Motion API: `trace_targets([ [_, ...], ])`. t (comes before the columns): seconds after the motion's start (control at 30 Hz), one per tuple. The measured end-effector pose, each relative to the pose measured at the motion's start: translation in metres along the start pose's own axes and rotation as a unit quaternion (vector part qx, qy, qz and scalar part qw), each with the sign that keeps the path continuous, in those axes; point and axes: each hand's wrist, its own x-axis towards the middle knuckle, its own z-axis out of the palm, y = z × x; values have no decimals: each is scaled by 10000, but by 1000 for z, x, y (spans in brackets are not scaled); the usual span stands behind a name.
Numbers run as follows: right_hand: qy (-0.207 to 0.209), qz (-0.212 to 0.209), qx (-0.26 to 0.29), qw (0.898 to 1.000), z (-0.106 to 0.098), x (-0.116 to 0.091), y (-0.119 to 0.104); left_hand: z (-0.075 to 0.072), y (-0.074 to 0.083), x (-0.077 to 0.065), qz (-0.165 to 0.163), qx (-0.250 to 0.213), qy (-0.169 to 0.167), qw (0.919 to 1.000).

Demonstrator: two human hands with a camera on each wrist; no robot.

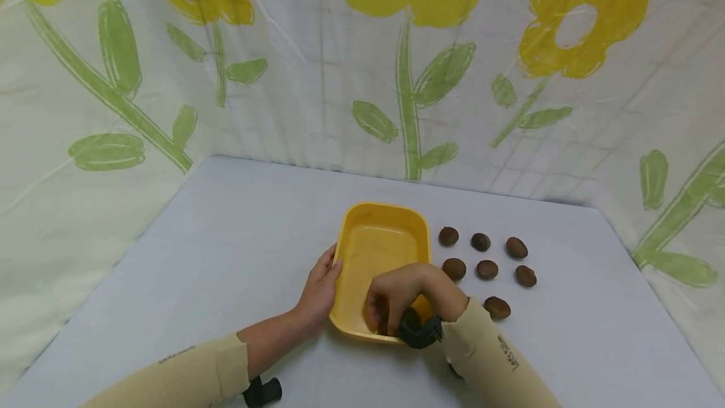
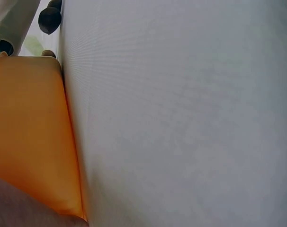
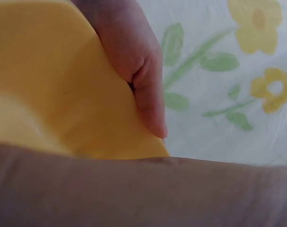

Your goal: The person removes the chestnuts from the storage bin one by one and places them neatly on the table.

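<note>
A yellow plastic tray (image 1: 343,326) with raised walls stands on the table. My left hand (image 1: 318,294) grips its left wall, the thumb over the rim and the fingers along the outside; the right wrist view shows that thumb on the tray (image 3: 82,90) too. My right hand (image 1: 396,294) reaches down inside the tray's near end, its fingers curled and pointing at the floor. Between those fingertips shows a dark brown piece, seemingly a chestnut (image 1: 382,326), mostly hidden by the hand. Several brown chestnuts (image 1: 454,269) lie in loose rows right of the tray.
One chestnut (image 1: 497,308) lies close to the right forearm, and another (image 1: 455,371) is partly covered by the right sleeve (image 1: 493,351). The pale table (image 1: 238,238) meets a white curtain (image 1: 294,93) with painted yellow flowers at its back and sides.
</note>
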Motion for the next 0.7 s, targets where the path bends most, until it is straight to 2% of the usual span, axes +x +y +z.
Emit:
trace_targets([
  [0.17, -142, 68, -10, 9999, -1, -1, -1, 1, 0, 0, 2, 34, 24, 10000],
  [0.3, -71, 109, -129, 9998, -1, -1, -1, 1, 1, -1, 3, 41, 38, 10000],
  [0.5, 231, 62, -135, 9996, 0, -3, -1, 1, 1, -1, 33, 63, 11, 10000],
  [0.63, 598, 39, 62, 9982, -1, -5, -1, 0, 0, -1, 94, 50, -10, 9999],
  [0.7, 642, 31, 179, 9978, -1, -6, -1, 0, 0, 0, 112, 58, -5, 9999],
])
